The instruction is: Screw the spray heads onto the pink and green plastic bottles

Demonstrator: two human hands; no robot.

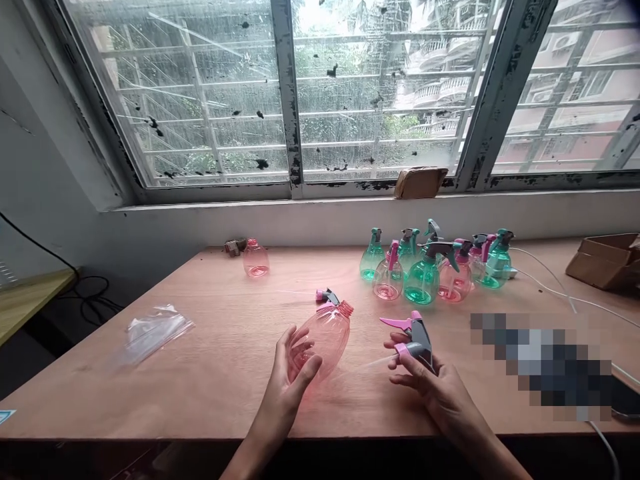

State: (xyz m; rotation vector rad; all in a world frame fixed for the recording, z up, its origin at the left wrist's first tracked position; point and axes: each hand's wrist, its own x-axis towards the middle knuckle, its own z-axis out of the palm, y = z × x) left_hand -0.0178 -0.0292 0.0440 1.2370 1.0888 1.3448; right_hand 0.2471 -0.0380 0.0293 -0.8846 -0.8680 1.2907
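Note:
My left hand [295, 373] is wrapped round a clear pink bottle [331, 337], which tilts to the right with its open threaded neck up. In my right hand [435, 380] is a grey and pink spray head [419, 337], its thin clear tube pointing left toward the bottle. Bottle and spray head are apart. Just behind the held bottle, another grey and pink spray head [327, 297] lies on the table. Farther back at the left stands a second pink bottle [257, 260] with no spray head on it.
Several green and pink spray bottles [421, 280] with heads on stand at the back right. A clear plastic bag [155, 331] lies at the left. Cardboard box [605, 262], white cables [565, 295] and a blurred-out object [545, 363] occupy the right side of the wooden table [210, 393].

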